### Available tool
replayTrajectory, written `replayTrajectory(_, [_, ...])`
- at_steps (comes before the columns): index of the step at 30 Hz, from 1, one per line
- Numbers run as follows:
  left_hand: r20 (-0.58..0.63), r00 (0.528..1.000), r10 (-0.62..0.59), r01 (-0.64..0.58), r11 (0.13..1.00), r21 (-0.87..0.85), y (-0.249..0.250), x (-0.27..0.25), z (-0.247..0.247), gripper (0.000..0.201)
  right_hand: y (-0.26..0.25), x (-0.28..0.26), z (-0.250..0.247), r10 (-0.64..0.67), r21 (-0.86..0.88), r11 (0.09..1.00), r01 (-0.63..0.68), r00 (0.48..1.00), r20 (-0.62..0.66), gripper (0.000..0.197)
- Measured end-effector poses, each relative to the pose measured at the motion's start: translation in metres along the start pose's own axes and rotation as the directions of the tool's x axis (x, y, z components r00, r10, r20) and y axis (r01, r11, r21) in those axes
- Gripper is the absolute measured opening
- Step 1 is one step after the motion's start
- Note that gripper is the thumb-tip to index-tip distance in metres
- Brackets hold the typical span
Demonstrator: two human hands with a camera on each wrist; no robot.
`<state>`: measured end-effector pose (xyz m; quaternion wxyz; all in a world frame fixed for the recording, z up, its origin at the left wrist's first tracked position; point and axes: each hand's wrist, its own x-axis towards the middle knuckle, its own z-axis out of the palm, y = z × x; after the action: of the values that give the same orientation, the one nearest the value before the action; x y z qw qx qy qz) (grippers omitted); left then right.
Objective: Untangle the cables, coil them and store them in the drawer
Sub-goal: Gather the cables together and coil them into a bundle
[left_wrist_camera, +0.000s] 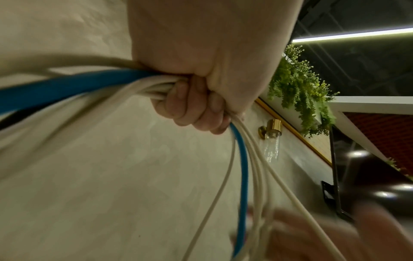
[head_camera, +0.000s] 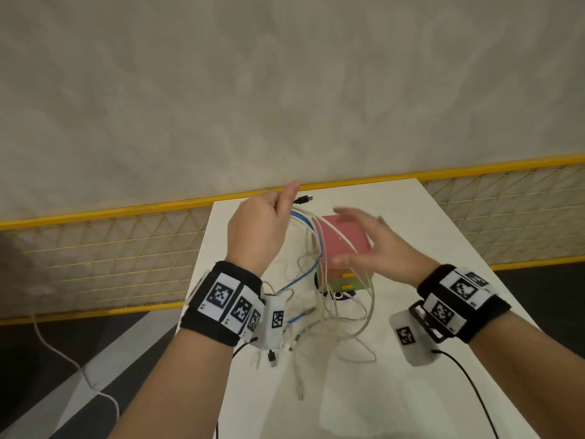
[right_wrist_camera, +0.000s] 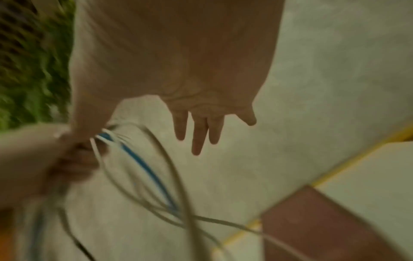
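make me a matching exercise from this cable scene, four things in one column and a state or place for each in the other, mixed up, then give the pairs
Things:
1. left hand
2. right hand
3. pink drawer box
4. black plug

States or places:
A. sticks out beyond the raised fist
B. stands on the white table
C. grips the cable bundle
D. fingers spread, holding nothing

Pairs: 1-C, 2-D, 3-B, 4-A

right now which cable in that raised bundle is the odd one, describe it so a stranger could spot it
Over the white table, the left hand grips a bundle of cables lifted in front of the pink drawer box. Look for the blue cable running through that fist and looping down. It is the only coloured one; the others visible in the grip are white or cream.
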<state>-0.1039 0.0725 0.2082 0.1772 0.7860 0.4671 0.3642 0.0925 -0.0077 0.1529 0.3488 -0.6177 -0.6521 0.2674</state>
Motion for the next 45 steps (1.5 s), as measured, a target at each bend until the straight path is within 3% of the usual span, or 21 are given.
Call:
replayTrajectory(2, [0.099,0.995,0.008,-0.012,0.999,0.04,0.005,-0.003,0.01,0.058,-0.023,0.011,0.01,-0.157,0.202,0.966,0.161,0.987,-0.032,0.089])
replayTrajectory(3, [0.151,0.988,0.014,-0.021,0.999,0.049,0.006,-0.004,0.014,0.057,-0.031,0.016,0.016,-0.209,0.251,0.945,0.212,0.977,-0.037,0.076])
replayTrajectory(5, [0.278,0.96,0.038,-0.053,0.998,0.045,0.003,-0.002,0.016,0.053,-0.041,0.023,0.02,-0.223,0.236,0.945,0.226,0.974,-0.039,0.039])
replayTrajectory(6, [0.361,0.931,0.053,-0.07,0.997,0.032,-0.001,-0.001,0.014,0.05,-0.04,0.024,0.02,-0.209,0.181,0.961,0.208,0.978,-0.014,0.03])
replayTrajectory(9, [0.565,0.822,0.074,-0.105,0.994,0.022,-0.01,0.002,0.004,0.046,-0.034,0.026,0.017,-0.226,0.071,0.973,0.219,0.966,0.123,0.043])
replayTrajectory(10, [0.579,0.813,0.069,-0.103,0.994,0.027,-0.011,0.001,0.001,0.047,-0.032,0.027,0.018,-0.235,0.102,0.97,0.221,0.961,0.149,0.052])
replayTrajectory(13, [0.446,0.888,0.112,-0.131,0.991,0.013,-0.006,0.001,-0.004,0.048,-0.018,0.03,0.024,-0.245,0.155,0.961,0.23,0.966,0.086,0.059])
replayTrajectory(17, [0.169,0.98,0.103,-0.091,0.993,-0.079,-0.003,0.0,-0.001,0.045,0.0,0.025,0.033,-0.2,0.131,0.969,0.211,0.975,-0.093,0.037])
replayTrajectory(20, [0.01,0.999,0.039,-0.035,0.974,-0.225,0.003,0.0,0.002,0.047,0.007,0.021,0.037,-0.16,0.177,0.967,0.181,0.979,-0.127,0.019])
replayTrajectory(24, [-0.197,0.979,-0.048,-0.04,0.906,-0.421,0.011,0.016,-0.012,0.052,0.047,0.006,0.048,-0.06,0.038,0.998,0.059,0.998,0.022,0.006])
replayTrajectory(29, [-0.16,0.987,-0.026,-0.047,0.898,-0.437,0.015,0.015,-0.018,0.051,0.087,-0.013,0.046,0.056,-0.074,0.996,-0.046,0.988,0.14,0.012])
replayTrajectory(33, [-0.205,0.977,-0.065,-0.052,0.853,-0.52,0.018,0.017,-0.022,0.051,0.11,-0.023,0.042,0.227,-0.18,0.966,-0.188,0.947,0.228,0.023])
replayTrajectory(35, [-0.214,0.976,-0.046,-0.075,0.849,-0.523,0.02,0.017,-0.023,0.053,0.119,-0.028,0.04,0.29,-0.167,0.951,-0.26,0.937,0.193,0.023])
replayTrajectory(38, [-0.208,0.977,-0.052,-0.072,0.835,-0.546,0.018,0.015,-0.02,0.048,0.119,-0.03,0.034,0.274,-0.175,0.951,-0.256,0.958,0.088,0.023])
replayTrajectory(42, [-0.241,0.962,-0.129,-0.053,0.777,-0.627,0.013,0.02,-0.029,0.042,0.12,-0.038,0.028,0.233,-0.144,0.956,-0.255,0.96,-0.154,0.028])
replayTrajectory(45, [-0.273,0.953,-0.135,-0.078,0.76,-0.645,0.009,0.025,-0.038,0.041,0.135,-0.051,0.028,0.246,-0.253,0.931,-0.265,0.964,-0.103,0.028])
